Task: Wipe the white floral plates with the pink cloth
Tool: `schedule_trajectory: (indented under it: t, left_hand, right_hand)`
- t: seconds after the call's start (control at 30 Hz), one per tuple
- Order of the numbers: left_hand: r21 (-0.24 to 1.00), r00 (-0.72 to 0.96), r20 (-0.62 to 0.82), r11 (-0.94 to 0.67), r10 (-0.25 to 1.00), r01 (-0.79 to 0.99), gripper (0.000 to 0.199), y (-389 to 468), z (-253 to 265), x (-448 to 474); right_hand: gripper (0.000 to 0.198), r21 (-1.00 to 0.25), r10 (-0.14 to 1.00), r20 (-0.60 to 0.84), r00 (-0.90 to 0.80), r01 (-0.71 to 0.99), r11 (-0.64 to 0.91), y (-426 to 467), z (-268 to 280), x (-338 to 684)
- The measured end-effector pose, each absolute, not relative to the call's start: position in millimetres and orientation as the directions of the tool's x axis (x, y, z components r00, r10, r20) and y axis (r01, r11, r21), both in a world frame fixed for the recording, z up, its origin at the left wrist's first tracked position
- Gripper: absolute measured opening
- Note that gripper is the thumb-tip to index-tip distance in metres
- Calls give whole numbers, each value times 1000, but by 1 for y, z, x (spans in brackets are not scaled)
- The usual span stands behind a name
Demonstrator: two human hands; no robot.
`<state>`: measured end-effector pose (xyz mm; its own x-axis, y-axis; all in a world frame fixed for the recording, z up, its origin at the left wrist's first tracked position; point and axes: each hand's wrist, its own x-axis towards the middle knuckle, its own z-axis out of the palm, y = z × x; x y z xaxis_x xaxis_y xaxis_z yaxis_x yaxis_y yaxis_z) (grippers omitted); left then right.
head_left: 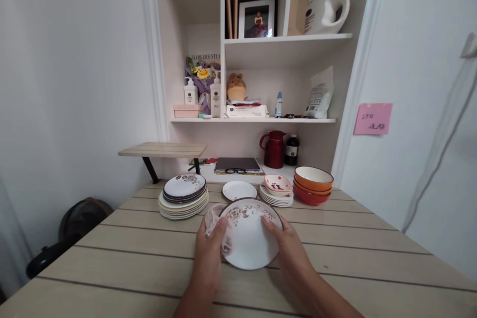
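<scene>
Between both hands a round white plate (250, 238) with a dark rim and brown flower print is held tilted above the table. My left hand (212, 238) grips its left edge, with a pale pink cloth (226, 238) bunched between fingers and plate. At the opposite edge my right hand (285, 238) is closed on the plate, thumb on the upper face and fingers hidden behind. Just beyond lies another white plate (239, 190), partly covered by the held one. To the left stands a stack of plates (184, 196), the upper ones dark-rimmed.
Small dishes (278, 194) are stacked right of centre, beside orange and red bowls (313, 186). Behind them are a dark red jug (275, 149), a dark bottle (291, 150) and a laptop (237, 164) with glasses. A small raised shelf (162, 149) overhangs the table's back left.
</scene>
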<state>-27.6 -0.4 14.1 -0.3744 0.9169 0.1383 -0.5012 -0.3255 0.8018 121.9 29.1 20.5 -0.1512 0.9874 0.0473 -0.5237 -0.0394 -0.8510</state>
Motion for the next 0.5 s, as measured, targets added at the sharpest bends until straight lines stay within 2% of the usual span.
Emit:
schedule_trajectory:
  t: [0.13, 0.3, 0.5]
  left_hand:
    - [786, -367, 110, -307, 924, -537, 67, 4, 6, -25]
    - [789, -313, 39, -222, 949, -574, 62, 8, -2, -18]
    - [770, -278, 22, -194, 960, -608, 55, 6, -3, -14]
  right_hand:
    - [60, -834, 994, -5, -108, -548, -64, 29, 20, 120]
    - [60, -781, 992, 12, -129, -620, -71, 35, 15, 120]
    - [50, -757, 985, -55, -163, -637, -148, 33, 8, 114]
